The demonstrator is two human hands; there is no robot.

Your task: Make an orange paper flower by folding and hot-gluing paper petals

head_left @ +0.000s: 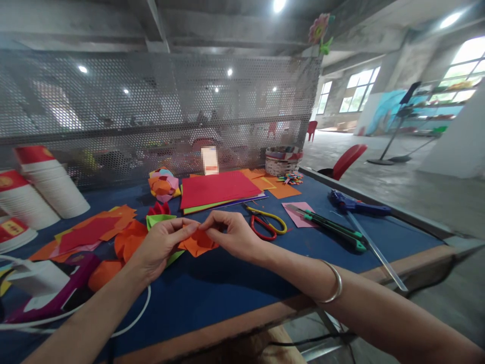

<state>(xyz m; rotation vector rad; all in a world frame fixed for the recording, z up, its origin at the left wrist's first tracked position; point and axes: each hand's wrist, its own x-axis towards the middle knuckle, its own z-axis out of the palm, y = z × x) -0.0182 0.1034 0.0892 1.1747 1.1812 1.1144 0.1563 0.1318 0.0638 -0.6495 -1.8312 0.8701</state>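
Between my two hands is a piece of orange paper (pixel 199 243), bent and creased, held above the front part of the blue table. My left hand (pixel 164 242) pinches its upper left edge with thumb and forefinger. From the other side, my right hand (pixel 231 233) pinches the same paper close to the left fingertips. Behind my left hand lie green paper petals (pixel 161 219) and orange curled paper (pixel 129 237). Scissors (pixel 267 222) with red and yellow handles rest just beyond my right hand.
A stack of coloured sheets (pixel 223 189) lies at the back. To the right are a green utility knife (pixel 337 230), a glue gun (pixel 356 205) and a clear glue stick (pixel 379 255). Paper cups (pixel 56 182) stand left, above a purple power strip (pixel 56 293) with a white cable.
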